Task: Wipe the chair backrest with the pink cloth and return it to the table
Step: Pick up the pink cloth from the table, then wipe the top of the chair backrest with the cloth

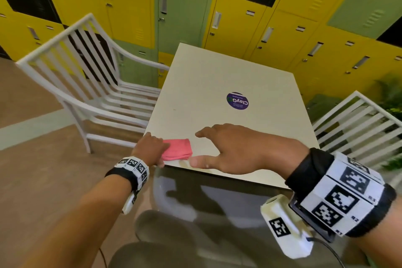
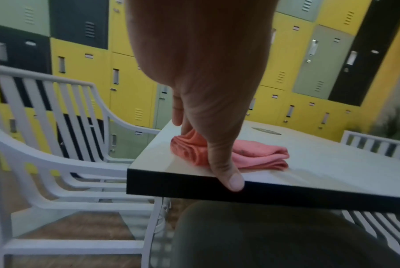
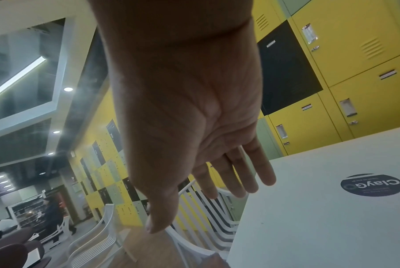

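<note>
The wall of lockers [image 1: 250, 28], in yellow, green and black, fills the background. The white table [image 1: 217, 76] stands before it, with a dark front edge in the left wrist view. A white slatted chair [image 1: 71, 67] stands at the table's left side, its backrest upright and its seat partly under the tabletop. A second slatted chair [image 1: 361, 124] at the right is cut off by the frame edge.

The right hand [image 1: 237, 150] hovers over the near table edge, fingers straight and spread, grasping nothing. The left hand [image 1: 150, 148] rests on the near-left table corner. Its thumb [image 2: 226, 174] lies over the table edge; its fingers are bent down onto the pink cloth [image 1: 179, 150] and pinch the cloth's left end.

The pink cloth lies folded at the near-left table corner. Its long axis runs left to right along the table's near edge. Its left end is hidden under the left hand.

A round purple sticker [image 1: 237, 101] sits mid-table; its small print is illegible.
</note>
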The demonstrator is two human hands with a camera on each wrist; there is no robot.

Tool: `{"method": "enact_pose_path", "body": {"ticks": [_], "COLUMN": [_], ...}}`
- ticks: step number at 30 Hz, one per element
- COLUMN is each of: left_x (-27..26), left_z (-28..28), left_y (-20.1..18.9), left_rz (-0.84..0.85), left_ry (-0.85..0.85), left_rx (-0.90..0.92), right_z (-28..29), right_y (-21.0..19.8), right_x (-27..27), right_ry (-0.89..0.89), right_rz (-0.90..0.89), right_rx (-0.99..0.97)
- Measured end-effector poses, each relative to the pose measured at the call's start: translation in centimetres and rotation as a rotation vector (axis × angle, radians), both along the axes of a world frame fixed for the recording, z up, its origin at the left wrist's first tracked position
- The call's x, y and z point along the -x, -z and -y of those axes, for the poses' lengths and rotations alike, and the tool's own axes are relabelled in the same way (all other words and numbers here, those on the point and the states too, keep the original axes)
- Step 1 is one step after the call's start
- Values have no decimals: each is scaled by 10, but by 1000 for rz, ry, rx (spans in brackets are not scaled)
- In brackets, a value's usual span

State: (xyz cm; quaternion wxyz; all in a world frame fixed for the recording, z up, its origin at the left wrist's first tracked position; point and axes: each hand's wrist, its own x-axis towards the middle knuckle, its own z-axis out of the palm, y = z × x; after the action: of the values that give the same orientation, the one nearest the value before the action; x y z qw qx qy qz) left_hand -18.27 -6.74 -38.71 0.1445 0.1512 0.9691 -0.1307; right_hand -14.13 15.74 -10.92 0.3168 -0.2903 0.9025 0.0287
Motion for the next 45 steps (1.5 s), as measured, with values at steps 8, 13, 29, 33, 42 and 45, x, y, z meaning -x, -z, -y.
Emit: {"method": "enact_pose_path", "body": {"ticks": [8,13,29,33,42,45], "left_x": [-34,-68,-322,-336,-321,-318], "left_z": [1,14,-74,-65,-49,-48], "left_y": [-46,-144,-365,-344,-237,-213], "left_rz": [112,50,-81,-163,-306,-191], "left_ry": [-232,-515,-595,-709,-772,-795], "left_rx": [-94,-450,-1113,-1089,-996,-1109], "right_z": [-23,-35,-43,-35,16,15], "right_y": [-26,-50,-108,-89,18,34], "right_x": [-14,-45,-177,-176,-176,-185], "right_ry": [-19,-94,-351,-264,-4,-26], "right_rz": [-8,-70,-183,-143,-158,-67], "right_rx": [2,66,440,529,537,482]}}
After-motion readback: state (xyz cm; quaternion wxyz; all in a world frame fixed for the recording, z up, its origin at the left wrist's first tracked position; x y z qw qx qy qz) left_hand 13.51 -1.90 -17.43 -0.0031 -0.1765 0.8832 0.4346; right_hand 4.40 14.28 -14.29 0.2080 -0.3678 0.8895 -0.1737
